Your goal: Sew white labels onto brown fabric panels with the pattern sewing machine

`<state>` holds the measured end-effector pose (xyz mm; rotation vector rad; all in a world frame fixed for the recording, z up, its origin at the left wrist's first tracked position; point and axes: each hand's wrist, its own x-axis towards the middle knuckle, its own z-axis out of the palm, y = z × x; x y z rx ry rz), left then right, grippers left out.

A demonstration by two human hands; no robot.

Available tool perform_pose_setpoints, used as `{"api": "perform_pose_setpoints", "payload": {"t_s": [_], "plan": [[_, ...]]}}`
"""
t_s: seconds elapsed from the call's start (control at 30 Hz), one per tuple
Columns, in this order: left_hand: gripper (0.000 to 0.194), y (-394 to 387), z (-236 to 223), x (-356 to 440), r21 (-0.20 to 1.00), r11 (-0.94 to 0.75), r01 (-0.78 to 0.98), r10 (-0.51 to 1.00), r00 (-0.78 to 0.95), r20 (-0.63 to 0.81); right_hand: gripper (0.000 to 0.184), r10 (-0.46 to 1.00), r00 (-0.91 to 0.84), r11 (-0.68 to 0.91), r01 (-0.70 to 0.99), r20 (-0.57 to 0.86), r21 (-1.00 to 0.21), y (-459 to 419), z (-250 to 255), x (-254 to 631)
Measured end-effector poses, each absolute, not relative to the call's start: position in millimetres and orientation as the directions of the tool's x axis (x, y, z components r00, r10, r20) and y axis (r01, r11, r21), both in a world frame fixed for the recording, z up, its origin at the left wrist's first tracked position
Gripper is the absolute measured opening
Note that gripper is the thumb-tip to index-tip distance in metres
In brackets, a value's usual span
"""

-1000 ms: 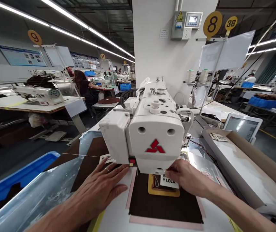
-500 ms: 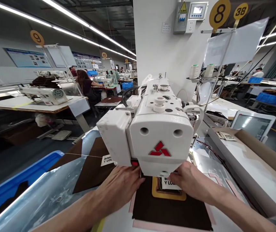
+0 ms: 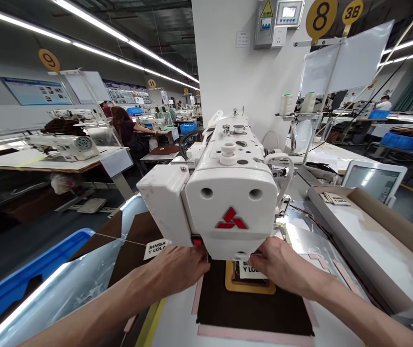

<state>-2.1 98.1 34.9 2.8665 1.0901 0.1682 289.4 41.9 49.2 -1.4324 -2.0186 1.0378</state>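
Observation:
The white sewing machine head (image 3: 231,202) with a red three-diamond mark stands in front of me. Below it lies a dark brown panel (image 3: 249,311), with pink strips along its edges and a yellow frame (image 3: 230,284) on top. Within the frame is a white printed label (image 3: 251,271), partly hidden. My right hand (image 3: 278,262) is closed at the label's right edge, thumb against it. Beside the panel's left edge, under the machine head, my left hand (image 3: 184,265) is closed with curled fingers; their tips and anything in them are hidden.
More brown pieces (image 3: 130,255) and another label (image 3: 155,249) lie at left, beside a blue bin (image 3: 65,253). An open cardboard box (image 3: 368,250) with labels (image 3: 336,198) stands at right, near a tablet screen (image 3: 374,180). Another person (image 3: 123,125) sits farther back.
The whole view has shifted slightly, moving the machine leftward in the picture. My left hand's fingers are curled in more, and its forearm lies at a flatter angle. My right hand stays at the label.

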Motion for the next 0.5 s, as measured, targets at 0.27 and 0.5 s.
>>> {"api": "perform_pose_setpoints", "payload": {"t_s": [0.27, 0.5], "plan": [[0.031, 120, 40, -36, 0.012, -0.684, 0.729, 0.699, 0.65, 0.298, 0.019, 0.94, -0.334, 0.174, 0.648, -0.072, -0.741, 40, 52, 287], [0.032, 96, 50, -41, -0.017, -0.683, 0.73, 0.697, 0.658, 0.284, 0.017, 0.938, -0.334, 0.193, 0.721, -0.09, -0.665, 41, 54, 281]]}}
